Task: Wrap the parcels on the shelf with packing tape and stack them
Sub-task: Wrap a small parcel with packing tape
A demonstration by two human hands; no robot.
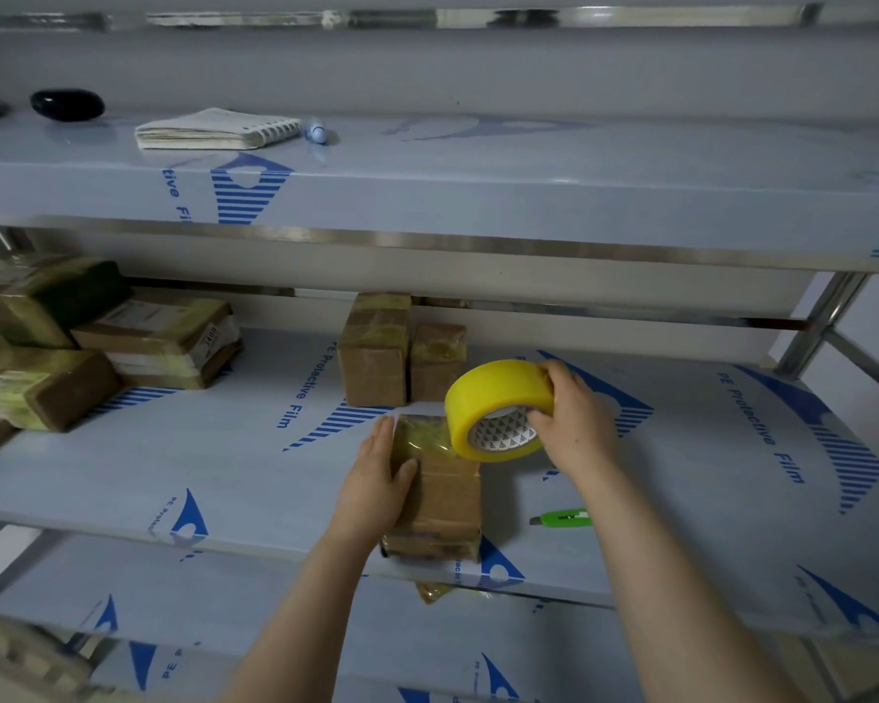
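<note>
Parcel of brown cardboard (pixel 442 499), oblong and partly bound in clear yellowish tape, lies at the lower centre of the frame on the middle shelf (pixel 224 449), a white board under blue-printed protective film. The parcel's near end reaches the shelf's front edge.

The left hand (pixel 376 479) rests against it. Its grip is spread, with the fingers straight along the parcel's left side and the thumb laid over the top face.

The right hand (pixel 574 423) holds a yellow tape roll (pixel 493 398) just above the parcel's far end. Its grip is closed on the roll, with one digit hooked into the white core and the others over the outer rim. A glossy strip of tape (pixel 422 436) runs from the roll onto the parcel.

A green utility knife (pixel 564 518) lies on the shelf just right of the parcel. Two upright taped parcels (pixel 376 352) stand side by side behind it at the centre. A pile of taped parcels (pixel 158 342) fills the left edge.

On the upper shelf (pixel 529 159), at the upper left of the frame, lie a spiral notebook (pixel 214 129), a black oval object (pixel 67 105) and a small blue-and-white item (pixel 317 131) that is too blurred to name.
</note>
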